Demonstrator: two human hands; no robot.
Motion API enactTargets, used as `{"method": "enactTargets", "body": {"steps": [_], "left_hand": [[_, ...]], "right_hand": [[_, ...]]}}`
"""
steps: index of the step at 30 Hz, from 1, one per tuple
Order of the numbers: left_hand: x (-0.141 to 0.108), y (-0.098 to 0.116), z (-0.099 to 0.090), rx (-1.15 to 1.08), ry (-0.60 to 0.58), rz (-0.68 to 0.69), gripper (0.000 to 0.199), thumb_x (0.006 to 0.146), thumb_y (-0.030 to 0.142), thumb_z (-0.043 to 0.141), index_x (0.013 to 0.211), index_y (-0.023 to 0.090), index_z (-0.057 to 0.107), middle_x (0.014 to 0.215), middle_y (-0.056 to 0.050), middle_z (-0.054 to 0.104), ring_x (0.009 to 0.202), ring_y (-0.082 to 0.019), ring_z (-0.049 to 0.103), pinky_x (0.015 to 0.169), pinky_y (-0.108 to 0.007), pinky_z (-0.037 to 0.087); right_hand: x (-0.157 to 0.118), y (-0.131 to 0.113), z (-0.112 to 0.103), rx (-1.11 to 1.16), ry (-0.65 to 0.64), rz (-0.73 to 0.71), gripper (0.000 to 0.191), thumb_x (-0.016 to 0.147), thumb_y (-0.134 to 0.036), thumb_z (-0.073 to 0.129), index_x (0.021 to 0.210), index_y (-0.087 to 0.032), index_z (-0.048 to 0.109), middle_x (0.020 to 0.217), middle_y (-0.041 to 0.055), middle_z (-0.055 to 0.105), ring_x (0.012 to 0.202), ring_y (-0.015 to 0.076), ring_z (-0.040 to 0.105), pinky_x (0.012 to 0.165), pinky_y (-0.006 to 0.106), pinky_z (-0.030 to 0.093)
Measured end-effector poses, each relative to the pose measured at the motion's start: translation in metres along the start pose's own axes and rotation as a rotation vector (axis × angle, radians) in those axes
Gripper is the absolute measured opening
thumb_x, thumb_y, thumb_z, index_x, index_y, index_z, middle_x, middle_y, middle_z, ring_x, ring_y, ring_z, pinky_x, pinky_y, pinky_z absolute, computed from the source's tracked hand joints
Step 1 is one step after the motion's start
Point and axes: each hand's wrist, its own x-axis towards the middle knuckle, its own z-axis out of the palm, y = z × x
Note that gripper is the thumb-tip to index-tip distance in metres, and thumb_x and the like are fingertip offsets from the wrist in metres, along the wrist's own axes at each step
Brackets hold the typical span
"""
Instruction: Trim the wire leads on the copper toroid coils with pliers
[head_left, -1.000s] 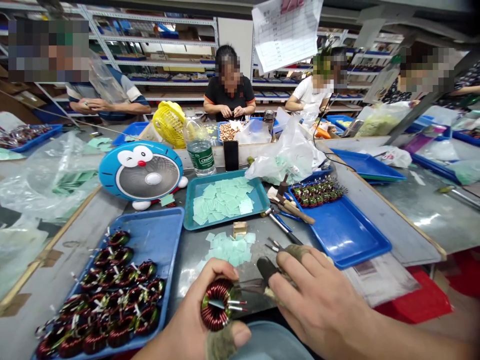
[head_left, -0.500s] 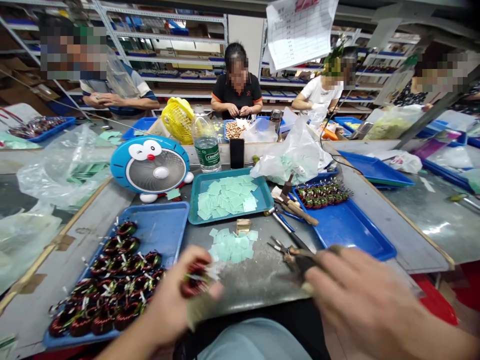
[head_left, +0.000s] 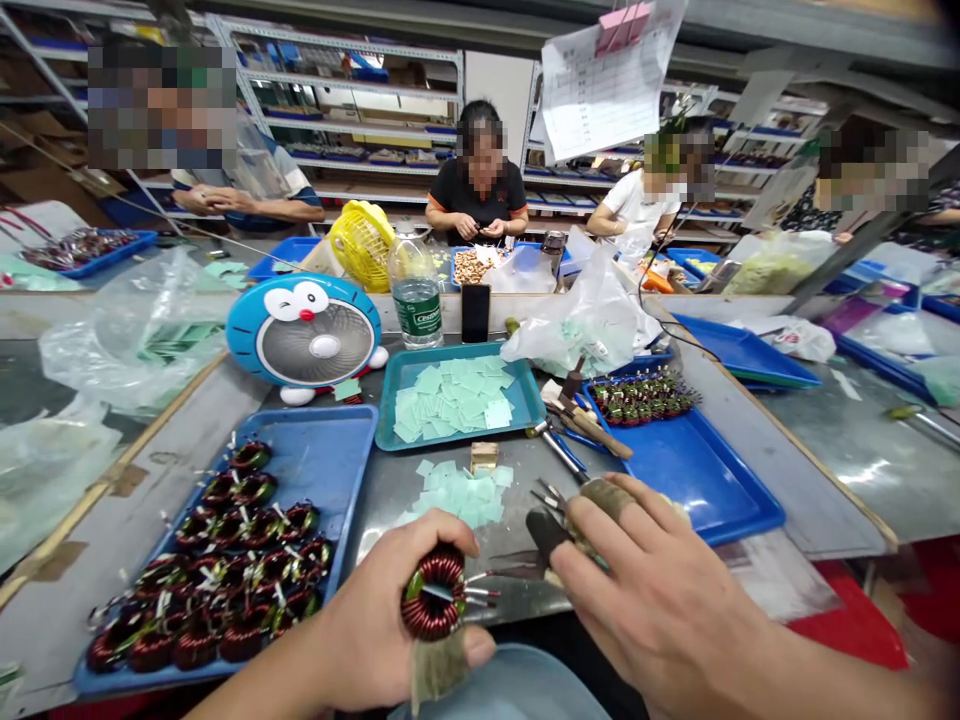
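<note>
Hands (head_left: 375,620) closer together, narrow gap between, coil (head_left: 430,612) near bench's front edge (head_left: 529,606).

Our coil (head_left: 424,622) sits near six o'clock, a ring closely wound in shiny copper-red wire; we hold it in our left hand (head_left: 375,612), its hole turned roughly towards us, a pale strip (head_left: 438,593) across that hole and thin leads (head_left: 481,592) pointing to three o'clock. Just off its three o'clock side, our tool (head_left: 523,568), thin, dark and blurred, runs into our right hand (head_left: 646,580); whether it touches the leads, we cannot tell.
</note>
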Motion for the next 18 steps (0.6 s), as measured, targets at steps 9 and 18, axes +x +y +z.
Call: {"method": "enactTargets", "body": {"steps": [9,18], "left_hand": [[0.01,0.013,0.0,0.086,-0.068,0.084,0.03,0.076,0.042,0.081,0.088,0.023,0.06,0.075,0.004,0.061,0.065,-0.015,0.056,0.064,-0.025,0.042],[-0.003,-0.009,0.009,-0.148,0.069,-0.145,0.048,0.071,0.048,0.086,0.099,0.024,0.055,0.077,0.005,0.059,0.065,-0.015,0.052,0.059,-0.023,0.042]], "right_hand": [[0.004,0.008,-0.022,-0.006,-0.058,-0.108,0.013,0.085,-0.025,0.069,0.091,-0.026,0.058,0.092,0.0031,0.067,0.072,0.0243,0.048,0.068,0.04,0.029],[-0.01,0.008,0.005,0.225,-0.035,0.176,0.004,0.098,-0.021,0.058,0.098,-0.025,0.059,0.107,0.0068,0.064,0.089,0.0259,0.052,0.082,0.039,0.035]]}}
